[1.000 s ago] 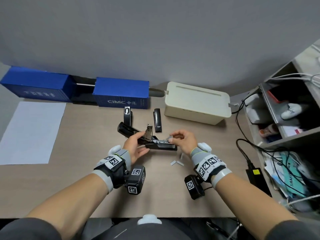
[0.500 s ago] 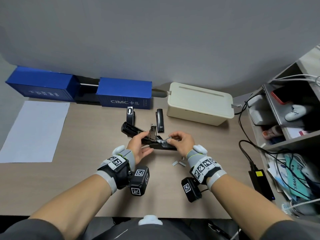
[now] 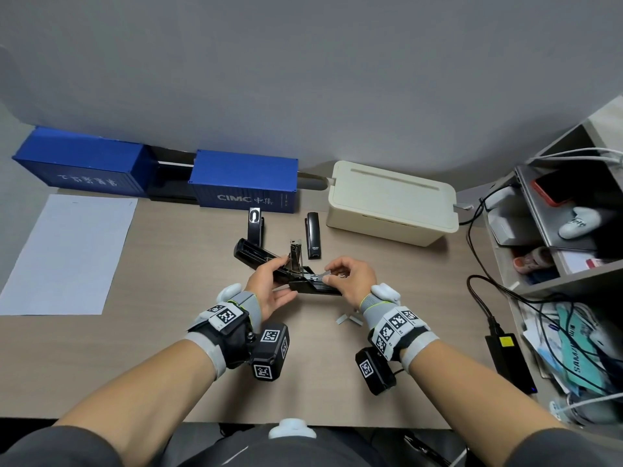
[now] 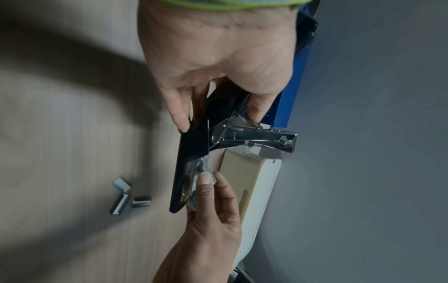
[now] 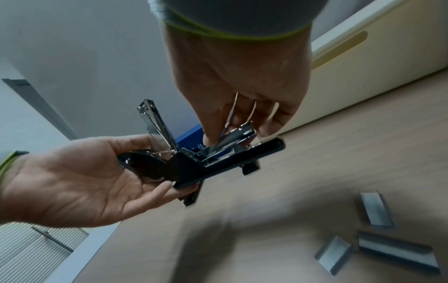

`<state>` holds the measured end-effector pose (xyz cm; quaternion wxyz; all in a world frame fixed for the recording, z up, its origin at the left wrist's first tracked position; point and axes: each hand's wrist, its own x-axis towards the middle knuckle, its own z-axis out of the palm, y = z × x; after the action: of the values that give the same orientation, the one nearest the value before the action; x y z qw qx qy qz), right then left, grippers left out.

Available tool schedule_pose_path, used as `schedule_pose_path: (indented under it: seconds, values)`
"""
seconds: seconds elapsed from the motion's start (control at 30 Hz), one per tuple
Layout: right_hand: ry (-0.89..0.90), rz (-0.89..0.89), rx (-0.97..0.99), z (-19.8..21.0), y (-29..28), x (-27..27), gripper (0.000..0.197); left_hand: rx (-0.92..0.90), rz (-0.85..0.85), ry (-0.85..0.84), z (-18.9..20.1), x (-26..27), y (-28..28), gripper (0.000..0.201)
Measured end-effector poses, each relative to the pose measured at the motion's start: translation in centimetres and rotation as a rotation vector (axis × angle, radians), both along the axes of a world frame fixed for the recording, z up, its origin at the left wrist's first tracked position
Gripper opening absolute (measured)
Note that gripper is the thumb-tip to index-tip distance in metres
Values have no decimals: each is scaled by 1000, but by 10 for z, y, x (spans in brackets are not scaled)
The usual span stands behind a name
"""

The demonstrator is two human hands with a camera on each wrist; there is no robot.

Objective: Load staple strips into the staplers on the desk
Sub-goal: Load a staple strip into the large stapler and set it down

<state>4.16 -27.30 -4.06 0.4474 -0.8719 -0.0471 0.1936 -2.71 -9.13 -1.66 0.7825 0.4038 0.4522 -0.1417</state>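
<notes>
— Where is the opened stapler [image 3: 296, 276] held?
— Above the desk's [image 3: 168, 348] middle, gripped at its hinge by the left hand [image 3: 273, 288].
— And the right hand [image 3: 350, 278]?
— A staple strip [image 3: 322, 274] is pinched against the stapler's channel.

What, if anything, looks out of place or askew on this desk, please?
Only the loose staple strips near the right hand: they lie scattered at odd angles on the desk. The two closed staplers stand tidy.
</notes>
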Motion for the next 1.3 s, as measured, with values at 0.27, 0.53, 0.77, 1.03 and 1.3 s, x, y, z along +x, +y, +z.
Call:
schedule_pose_path:
  seconds: [0.27, 0.53, 0.77, 1.03, 1.3]
  values:
    - [-11, 101, -124, -4, -2, 0, 19, -10, -4, 9, -1, 1, -1, 47]
    - [60, -98, -131, -6, -54, 3, 12, -24, 23, 20, -12, -2, 3, 38]
    - [284, -131, -471, -44, -96, -31, 12, -38, -1, 32, -22, -6, -3, 42]
    - [274, -118, -580, -59, -74, -44, 23, -32, -42, 64, -28, -18, -4, 36]
    - [268, -117, -526, -50, -75, -38, 23, 14, -57, 67, -24, -21, 1, 48]
